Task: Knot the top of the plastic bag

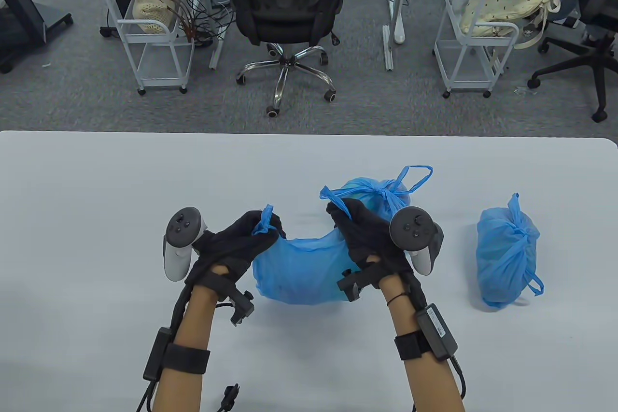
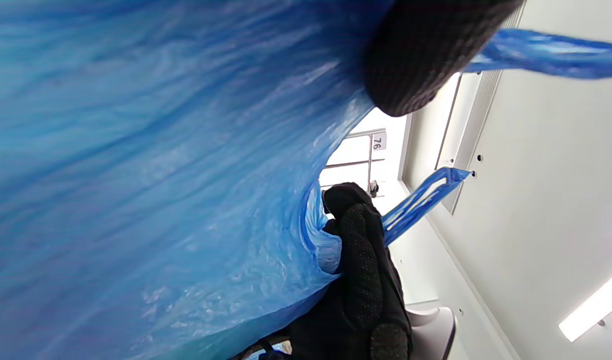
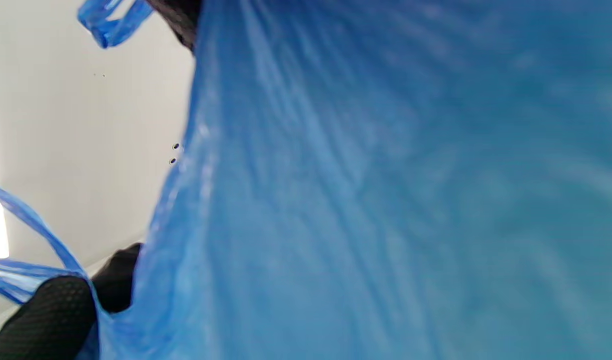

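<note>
A blue plastic bag (image 1: pixel 299 269) hangs between my two hands above the white table (image 1: pixel 96 190), its top open. My left hand (image 1: pixel 253 233) grips the bag's left handle loop (image 1: pixel 264 219). My right hand (image 1: pixel 350 221) grips the right handle loop (image 1: pixel 333 195). The bag's body sags between them. In the left wrist view the bag's wall (image 2: pixel 160 175) fills the picture, with a gloved fingertip (image 2: pixel 416 60) by one handle strip (image 2: pixel 546 52) and the other hand's fingers (image 2: pixel 361 245) on the second strip (image 2: pixel 421 202). In the right wrist view the bag (image 3: pixel 386 200) fills most of the frame.
Two knotted blue bags lie on the table: one (image 1: pixel 381 192) just behind my right hand, another (image 1: pixel 507 257) to the right. A black office chair (image 1: pixel 285 11) and white carts (image 1: pixel 149 35) stand on the floor beyond the table's far edge.
</note>
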